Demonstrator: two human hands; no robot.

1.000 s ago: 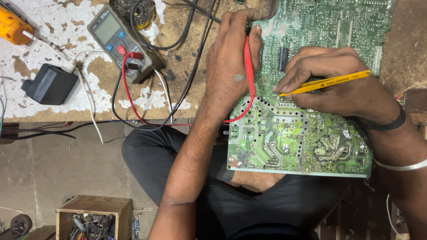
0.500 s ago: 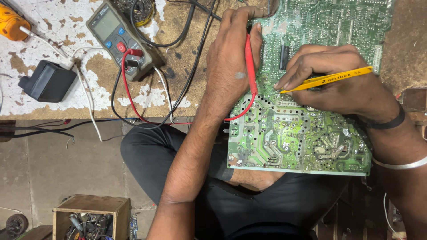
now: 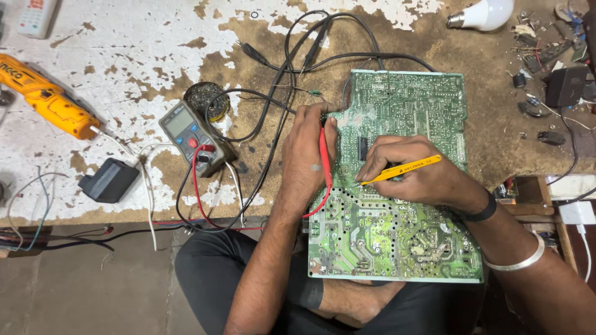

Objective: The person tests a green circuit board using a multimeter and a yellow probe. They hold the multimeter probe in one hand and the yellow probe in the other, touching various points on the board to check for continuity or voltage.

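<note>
A large green circuit board lies solder side up, half on the bench and half over my lap. My left hand rests on the board's left edge and grips a red test probe whose red lead loops down and back toward a grey multimeter. My right hand holds a yellow pencil-like probe with its tip touching the board near the middle. Black leads run from the meter toward the board's top left corner.
The worn wooden bench carries a yellow cordless tool at the left, a black power adapter, a round solder-wick tin, a white bulb and small parts at the far right. A white charger sits on the right.
The view has tilted up and pulled back, showing more of the bench. Both hands stay on the board with their probes in nearly the same spots.
</note>
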